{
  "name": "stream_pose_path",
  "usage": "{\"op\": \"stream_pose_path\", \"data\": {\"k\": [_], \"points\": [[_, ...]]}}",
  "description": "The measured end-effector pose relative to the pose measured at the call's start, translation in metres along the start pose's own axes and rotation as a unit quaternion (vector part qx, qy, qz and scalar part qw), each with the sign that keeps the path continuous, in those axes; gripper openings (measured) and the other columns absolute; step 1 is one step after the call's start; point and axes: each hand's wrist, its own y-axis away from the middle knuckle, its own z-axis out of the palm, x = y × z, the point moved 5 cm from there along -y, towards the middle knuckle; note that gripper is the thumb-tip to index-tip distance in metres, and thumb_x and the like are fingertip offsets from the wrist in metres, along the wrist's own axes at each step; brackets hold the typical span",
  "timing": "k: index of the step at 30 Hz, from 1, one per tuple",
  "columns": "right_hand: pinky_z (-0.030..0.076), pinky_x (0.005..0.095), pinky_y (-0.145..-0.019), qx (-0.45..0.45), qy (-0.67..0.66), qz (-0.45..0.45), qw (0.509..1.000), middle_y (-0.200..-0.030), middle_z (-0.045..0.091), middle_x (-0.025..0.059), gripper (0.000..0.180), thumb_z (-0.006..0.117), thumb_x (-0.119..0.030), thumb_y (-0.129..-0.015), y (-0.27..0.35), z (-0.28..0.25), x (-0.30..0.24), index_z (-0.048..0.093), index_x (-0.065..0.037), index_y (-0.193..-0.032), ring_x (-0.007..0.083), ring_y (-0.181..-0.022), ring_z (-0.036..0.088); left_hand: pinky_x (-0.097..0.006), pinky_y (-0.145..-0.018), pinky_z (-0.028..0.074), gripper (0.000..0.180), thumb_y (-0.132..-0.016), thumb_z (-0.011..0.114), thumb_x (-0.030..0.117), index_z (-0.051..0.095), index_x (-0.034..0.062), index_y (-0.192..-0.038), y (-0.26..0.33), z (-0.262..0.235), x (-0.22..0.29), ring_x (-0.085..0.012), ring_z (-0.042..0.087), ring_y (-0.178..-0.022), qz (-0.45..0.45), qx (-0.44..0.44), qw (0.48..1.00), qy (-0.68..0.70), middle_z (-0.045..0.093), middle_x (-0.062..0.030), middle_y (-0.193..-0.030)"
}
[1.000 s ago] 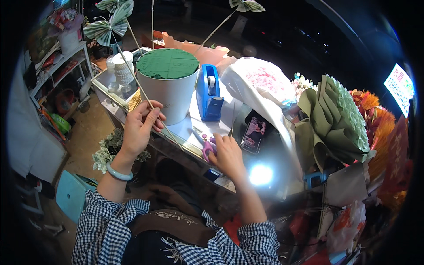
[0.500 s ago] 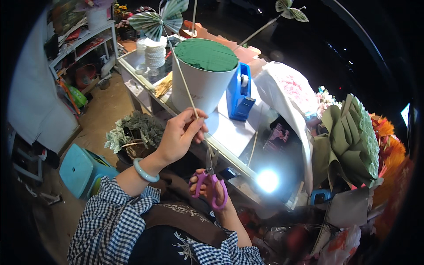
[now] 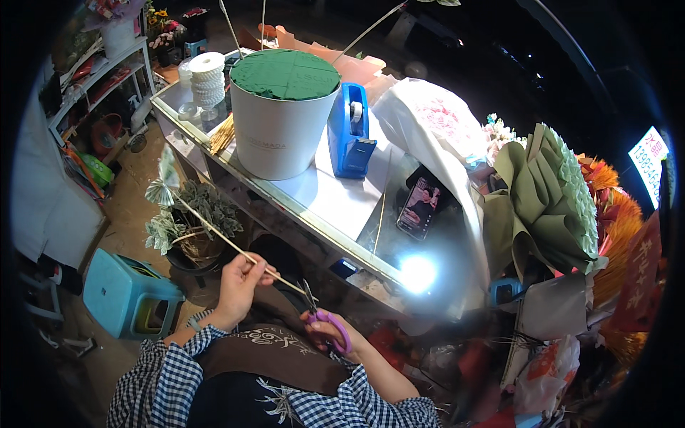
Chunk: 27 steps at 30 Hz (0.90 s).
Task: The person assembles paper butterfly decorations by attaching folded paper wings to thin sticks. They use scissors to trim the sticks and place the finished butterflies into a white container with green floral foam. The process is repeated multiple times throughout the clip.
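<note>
A thin wooden stick (image 3: 217, 233) with a pleated, patterned paper butterfly (image 3: 163, 184) at its far-left end slants down toward my lap. My left hand (image 3: 237, 287) pinches it with closed fingers near its lower end. In my right hand (image 3: 328, 334) is a pair of scissors with purple handles (image 3: 343, 329). Their blades point up and meet the stick's lower end; whether they grip it is too small to tell. Beyond my hands stands a white round bucket (image 3: 275, 139) filled with green floral foam (image 3: 285, 73), with several sticks rising around its far edge.
A blue tape dispenser (image 3: 349, 135) stands right of the bucket on the table (image 3: 307, 203). Rolls of white cord (image 3: 207, 82), a phone (image 3: 421, 205) and a bright lamp (image 3: 417, 274) are there too. Wrapped bouquets (image 3: 546, 200) crowd the right; a potted plant (image 3: 196, 235) and blue stool (image 3: 125, 292) are left.
My left hand has come down and left, tipping the stick from steep to slanted, its butterfly now over the potted plant. The scissor blades now meet its lower end. My view has shifted.
</note>
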Motion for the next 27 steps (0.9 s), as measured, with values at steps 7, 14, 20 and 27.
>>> {"op": "stream_pose_path", "data": {"k": [7,14,20,27], "points": [[0.044,0.0227,-0.060,0.039,-0.052,0.014,0.998,-0.096,0.053,0.0023,0.047,0.059,-0.032,-0.088,0.020,-0.019,0.024,0.043,-0.008,-0.125,0.0083,-0.076,0.052,-0.024,-0.075,0.054,0.012,-0.094,0.048,0.010,0.050,-0.0006,-0.100,0.017,0.018,-0.031,-0.0169,0.064,-0.087,-0.029,-0.062,0.998,0.015,0.063,-0.0124,-0.092],[0.043,0.0251,-0.061,0.077,-0.079,0.012,0.994,-0.091,0.056,0.0048,0.049,0.056,-0.036,-0.090,0.012,-0.022,0.018,0.043,-0.006,-0.126,0.0112,-0.074,0.051,-0.025,-0.076,0.054,0.012,-0.095,0.048,0.011,0.049,-0.0003,-0.100,0.014,0.023,-0.038,-0.0182,0.064,-0.088,-0.011,-0.056,0.998,0.022,0.063,-0.0130,-0.094],[0.037,0.0217,-0.051,0.078,0.002,0.010,0.997,-0.076,0.049,-0.0020,0.044,0.060,-0.032,-0.088,0.017,-0.023,0.015,0.047,-0.004,-0.120,0.0071,-0.064,0.046,-0.024,-0.075,0.054,0.013,-0.095,0.048,0.013,0.050,0.0006,-0.100,0.012,0.012,-0.052,-0.0187,0.065,-0.087,-0.079,-0.013,0.995,0.058,0.063,-0.0132,-0.094],[0.033,0.0194,-0.050,0.072,0.067,0.077,0.992,-0.076,0.049,-0.0056,0.041,0.064,-0.031,-0.086,0.037,-0.030,0.024,0.053,-0.006,-0.116,0.0035,-0.062,0.044,-0.025,-0.076,0.055,0.013,-0.094,0.050,0.011,0.049,0.0000,-0.102,0.021,0.002,-0.073,-0.0192,0.065,-0.087,-0.176,-0.051,0.980,0.081,0.063,-0.0146,-0.094]]}}
